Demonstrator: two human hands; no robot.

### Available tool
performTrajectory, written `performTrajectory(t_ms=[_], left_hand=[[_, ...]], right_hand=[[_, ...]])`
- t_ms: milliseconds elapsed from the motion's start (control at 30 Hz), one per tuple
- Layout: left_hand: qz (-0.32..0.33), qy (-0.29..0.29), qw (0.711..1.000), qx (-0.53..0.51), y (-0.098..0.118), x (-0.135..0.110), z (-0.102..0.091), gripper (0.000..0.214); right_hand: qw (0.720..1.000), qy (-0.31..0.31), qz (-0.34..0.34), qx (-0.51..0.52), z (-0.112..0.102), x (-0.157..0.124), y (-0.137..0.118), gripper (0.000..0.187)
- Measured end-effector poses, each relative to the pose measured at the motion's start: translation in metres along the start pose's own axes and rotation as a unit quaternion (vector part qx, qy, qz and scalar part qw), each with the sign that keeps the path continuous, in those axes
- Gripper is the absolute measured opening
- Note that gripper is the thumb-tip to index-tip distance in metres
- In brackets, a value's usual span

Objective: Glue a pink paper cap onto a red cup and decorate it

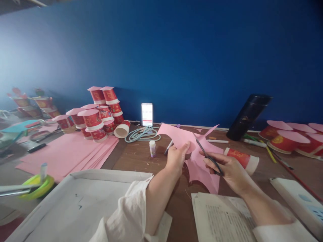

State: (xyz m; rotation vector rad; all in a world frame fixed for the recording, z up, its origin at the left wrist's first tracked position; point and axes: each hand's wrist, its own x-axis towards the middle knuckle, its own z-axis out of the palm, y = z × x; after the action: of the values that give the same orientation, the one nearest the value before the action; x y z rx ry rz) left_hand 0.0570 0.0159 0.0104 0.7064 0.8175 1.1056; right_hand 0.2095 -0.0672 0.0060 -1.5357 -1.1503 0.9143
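Observation:
My left hand (177, 157) pinches a sheet of pink paper (174, 133) above the brown table, thumb on top. The sheet's edge has curved bites cut out of it. In my right hand (228, 168) is a pair of scissors (208, 155) with dark handles, its blades pointing up and left against the paper. A second pink piece (204, 169) with jagged, curved edges hangs or lies below the blades; whether it is joined to the held sheet I cannot tell. Just right of the scissors, a red paper cup (241, 159) lies on its side.
Red cups topped with pink paper stand stacked (93, 119) at left, beside pink sheets (75, 153). A glue stick (152, 149), coiled cable (141, 134) and lit phone (147, 114) sit mid-table. A black bottle (248, 117) leans on the blue wall. Printed papers (222, 218) lie in front.

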Motion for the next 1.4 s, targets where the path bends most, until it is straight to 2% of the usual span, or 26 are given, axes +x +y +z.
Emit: performTrajectory(t_ms=[167, 433, 1033, 1167, 1400], left_hand=[[-0.003, -0.031, 0.999, 0.012, -0.0001, -0.0014, -0.0006, 0.031], [0.003, -0.037, 0.999, 0.013, -0.0007, 0.0003, -0.0007, 0.03], [-0.019, 0.0, 1.0, 0.017, 0.0059, -0.0003, 0.0001, 0.029], [-0.012, -0.02, 0.999, 0.031, 0.0045, -0.0009, -0.0011, 0.028], [-0.005, -0.041, 0.999, 0.025, 0.0002, 0.0002, -0.0029, 0.038]], right_hand=[[1.0, 0.002, -0.014, -0.009, -0.0039, 0.0021, 0.0043, 0.062], [1.0, 0.012, -0.004, 0.013, -0.0046, 0.0012, 0.0042, 0.06], [1.0, -0.007, -0.003, 0.01, -0.0036, -0.0006, 0.0032, 0.058], [1.0, -0.009, -0.004, 0.001, -0.0064, 0.001, 0.0056, 0.058], [1.0, 0.001, -0.015, -0.003, -0.0069, 0.0003, 0.0053, 0.058]])
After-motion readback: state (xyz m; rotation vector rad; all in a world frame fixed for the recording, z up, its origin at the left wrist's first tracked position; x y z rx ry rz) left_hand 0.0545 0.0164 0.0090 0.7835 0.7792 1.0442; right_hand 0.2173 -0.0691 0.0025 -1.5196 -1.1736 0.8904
